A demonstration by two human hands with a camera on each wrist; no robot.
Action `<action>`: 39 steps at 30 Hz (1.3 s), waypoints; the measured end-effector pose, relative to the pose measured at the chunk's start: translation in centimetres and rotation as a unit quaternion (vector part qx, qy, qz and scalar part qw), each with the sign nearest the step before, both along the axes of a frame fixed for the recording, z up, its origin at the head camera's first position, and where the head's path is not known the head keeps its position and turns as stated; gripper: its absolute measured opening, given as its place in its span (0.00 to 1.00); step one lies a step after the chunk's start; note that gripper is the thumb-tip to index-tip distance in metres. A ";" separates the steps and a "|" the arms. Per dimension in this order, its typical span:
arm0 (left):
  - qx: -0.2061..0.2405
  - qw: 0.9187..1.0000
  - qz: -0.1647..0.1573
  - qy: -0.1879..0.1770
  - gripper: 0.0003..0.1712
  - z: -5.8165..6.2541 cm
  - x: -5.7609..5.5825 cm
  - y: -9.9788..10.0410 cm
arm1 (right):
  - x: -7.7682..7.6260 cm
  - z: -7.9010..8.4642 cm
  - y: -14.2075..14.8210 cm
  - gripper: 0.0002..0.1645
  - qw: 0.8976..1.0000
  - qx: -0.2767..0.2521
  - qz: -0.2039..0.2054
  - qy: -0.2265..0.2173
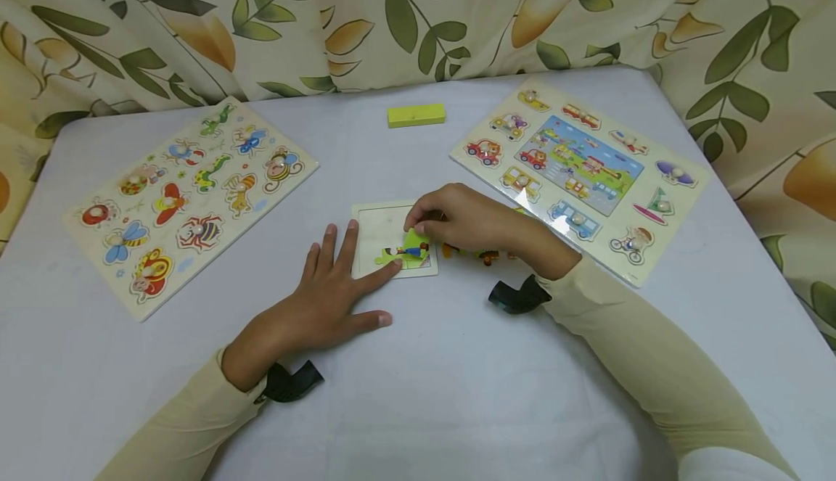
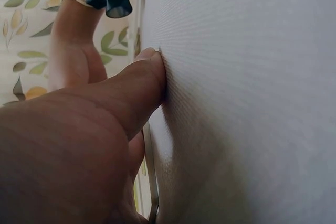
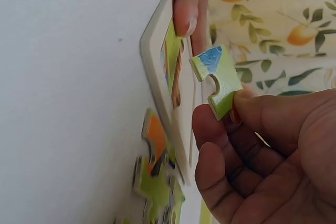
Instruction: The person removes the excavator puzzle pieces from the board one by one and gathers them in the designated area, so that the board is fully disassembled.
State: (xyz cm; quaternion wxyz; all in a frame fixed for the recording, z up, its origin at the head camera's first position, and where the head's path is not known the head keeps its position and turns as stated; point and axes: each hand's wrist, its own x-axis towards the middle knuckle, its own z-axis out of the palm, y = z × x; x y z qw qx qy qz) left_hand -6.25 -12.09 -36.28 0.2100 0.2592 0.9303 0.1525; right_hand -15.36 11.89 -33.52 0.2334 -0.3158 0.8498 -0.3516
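Note:
A small square puzzle tray with a pale raised border lies at mid-table, some jigsaw pieces laid along its near side. My right hand is over the tray's right part and pinches a green jigsaw piece with a blue patch between thumb and fingertips. In the right wrist view that piece is tilted and raised off the tray. Spread flat at the tray's left, my left hand has its index fingertip on the laid pieces. Its thumb rests by the white cloth. Loose jigsaw pieces lie right of the tray, partly hidden under my right wrist.
An insect peg puzzle board lies at the left, and a vehicle peg puzzle board at the right, close beyond my right forearm. A yellow-green block sits toward the back. A leaf-patterned curtain hangs behind the table.

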 end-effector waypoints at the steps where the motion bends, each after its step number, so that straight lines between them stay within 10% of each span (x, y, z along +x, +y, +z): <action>1: -0.001 1.000 0.000 -0.001 0.42 0.0 0.0 0.0 | 0.1 0.0 0.2 0.09 1.000 0.000 0.000 0.003; 39: -0.012 1.000 0.016 -0.011 0.42 0.2 0.0 0.3 | 2.3 0.6 3.9 0.10 0.999 0.050 0.006 -0.011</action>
